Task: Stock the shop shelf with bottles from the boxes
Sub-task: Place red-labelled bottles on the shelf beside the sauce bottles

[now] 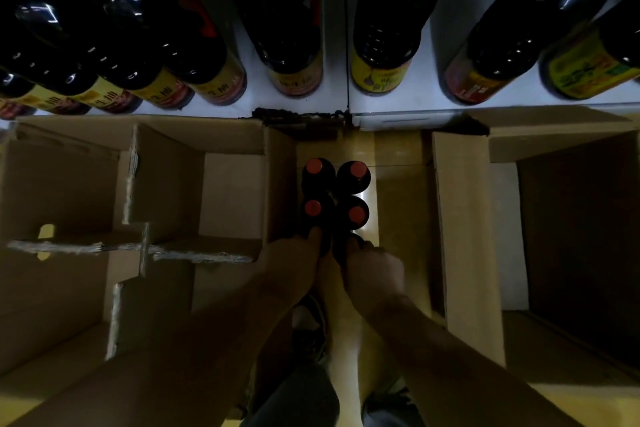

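Four round, glossy dark bottles [353, 180] with flat red caps stand clustered on the floor, between two corrugated cardboard boxes [86, 184] and below the white shelf [332, 95]. The left hand [294, 263] curls its fingers [314, 236] round the near-left bottle [313, 215]. The right hand [375, 270] wraps the near-right bottle [356, 218].

The person is wearing grey trousers [298, 402], one dark shoe [310, 322] showing paler patches and a second shoe [391, 399] looking too dim to make out, while the left forearm [207, 333] and right forearm [436, 333] are showing bare down to the left hand [294, 260] and right hand [375, 270].
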Available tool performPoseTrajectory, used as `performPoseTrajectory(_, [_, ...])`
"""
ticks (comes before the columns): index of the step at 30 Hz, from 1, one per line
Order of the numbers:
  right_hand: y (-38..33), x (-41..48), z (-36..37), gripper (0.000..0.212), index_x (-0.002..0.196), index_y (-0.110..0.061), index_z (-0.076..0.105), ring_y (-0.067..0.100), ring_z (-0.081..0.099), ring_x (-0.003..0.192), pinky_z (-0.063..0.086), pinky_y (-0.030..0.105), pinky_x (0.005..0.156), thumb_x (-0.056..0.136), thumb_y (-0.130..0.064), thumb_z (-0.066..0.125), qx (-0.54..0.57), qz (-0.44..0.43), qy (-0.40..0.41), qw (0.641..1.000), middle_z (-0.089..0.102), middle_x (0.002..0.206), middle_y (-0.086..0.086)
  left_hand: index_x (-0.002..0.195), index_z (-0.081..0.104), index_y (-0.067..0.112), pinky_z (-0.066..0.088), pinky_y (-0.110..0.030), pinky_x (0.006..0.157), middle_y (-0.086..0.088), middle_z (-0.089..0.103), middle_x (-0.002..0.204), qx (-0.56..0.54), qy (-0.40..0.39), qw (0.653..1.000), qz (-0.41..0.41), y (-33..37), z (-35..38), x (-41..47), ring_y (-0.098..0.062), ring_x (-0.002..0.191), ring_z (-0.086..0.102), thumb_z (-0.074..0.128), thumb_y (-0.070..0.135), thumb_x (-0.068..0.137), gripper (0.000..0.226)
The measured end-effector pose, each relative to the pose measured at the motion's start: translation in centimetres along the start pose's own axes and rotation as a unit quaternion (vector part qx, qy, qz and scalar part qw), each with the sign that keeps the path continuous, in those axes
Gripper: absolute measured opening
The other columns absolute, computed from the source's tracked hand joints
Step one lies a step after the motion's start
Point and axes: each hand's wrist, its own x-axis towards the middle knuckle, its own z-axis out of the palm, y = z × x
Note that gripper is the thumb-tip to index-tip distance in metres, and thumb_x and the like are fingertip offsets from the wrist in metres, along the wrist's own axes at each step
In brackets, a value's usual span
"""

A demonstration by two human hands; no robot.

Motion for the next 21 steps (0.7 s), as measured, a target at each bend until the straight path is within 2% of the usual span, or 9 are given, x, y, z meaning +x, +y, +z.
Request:
performPoseTrajectory(3, [0.4,-0.6,0.9,0.049,0.148,-0.012,0.042,0.028,0.067,0.103,0.047,0.032,0.065,0.102,-0.023,0.055,0.014,0.000,0.030,0.999,0.063,0.127,0.008,0.158,0.021,0.017,0.055,-0.040,0.085,-0.011,0.062,0.125,0.002,-0.012,1.000,0.002,0.0,-0.2,-0.3,-0.031,0.109,0.066,0.047,0.019,0.106,0.059])
performPoseTrajectory(6, [0.7,-1.4,1.0,0.047,0.128,-0.007,0.065,0.030,0.070,0.074,0.038,0.028,0.049,0.084,-0.016,0.077,0.024,-0.005,0.061,0.998,0.072,0.101,0.011,0.158,0.022,0.018,0.055,-0.040,0.084,-0.011,0.062,0.125,-0.003,-0.010,1.000,0.011,0.0,-0.3,-0.7,-0.032,0.109,0.066,0.051,0.021,0.105,0.060])
performPoseTrajectory(10, [0.7,-2.8,-0.5,0.034,0.128,-0.012,0.063,0.033,0.069,0.086,0.043,0.031,0.056,0.095,-0.019,0.062,0.052,-0.018,0.065,0.996,0.069,0.108,0.010,0.156,0.025,0.021,0.052,-0.040,0.081,-0.009,0.062,0.127,0.003,0.009,1.000,0.015,0.5,-0.9,-2.2,-0.033,0.110,0.066,0.051,0.026,0.106,0.056])
performPoseTrajectory(13, [0.6,-4.4,-2.1,0.032,0.113,-0.013,0.070,0.027,0.069,0.070,0.031,0.026,0.048,0.084,-0.025,0.075,0.024,-0.008,0.076,0.997,0.071,0.090,0.005,0.155,0.027,0.022,0.052,-0.038,0.081,-0.007,0.062,0.128,0.014,0.015,1.000,0.013,1.0,-1.7,-3.7,-0.032,0.110,0.067,0.050,0.029,0.107,0.054])
performPoseTrajectory(17, [0.4,-6.9,-3.9,0.033,0.135,-0.015,0.051,0.027,0.068,0.097,0.034,0.030,0.058,0.106,-0.028,0.046,0.037,-0.036,0.072,0.996,0.065,0.118,0.005,0.149,0.032,0.021,0.050,-0.038,0.076,-0.007,0.061,0.128,-0.014,0.000,1.000,0.008,1.8,-3.5,-6.0,-0.032,0.108,0.067,0.055,0.031,0.104,0.051])
performPoseTrajectory(19, [0.2,-8.2,-5.3,0.032,0.133,-0.015,0.051,0.025,0.068,0.097,0.036,0.031,0.061,0.105,-0.029,0.047,0.025,-0.028,0.083,0.996,0.065,0.118,0.004,0.147,0.032,0.020,0.047,-0.037,0.073,-0.007,0.061,0.127,-0.024,0.000,1.000,0.018,2.3,-4.7,-7.6,-0.032,0.107,0.067,0.057,0.032,0.103,0.052])
performPoseTrajectory(21, [-0.4,-9.7,-6.7,0.030,0.131,-0.015,0.052,0.025,0.068,0.095,0.038,0.030,0.061,0.103,-0.027,0.050,0.019,-0.011,0.071,0.997,0.066,0.116,0.004,0.144,0.036,0.021,0.051,-0.037,0.074,-0.005,0.063,0.120,-0.041,0.028,0.998,0.030,2.6,-5.6,-9.1,-0.031,0.100,0.069,0.054,0.031,0.103,0.046])
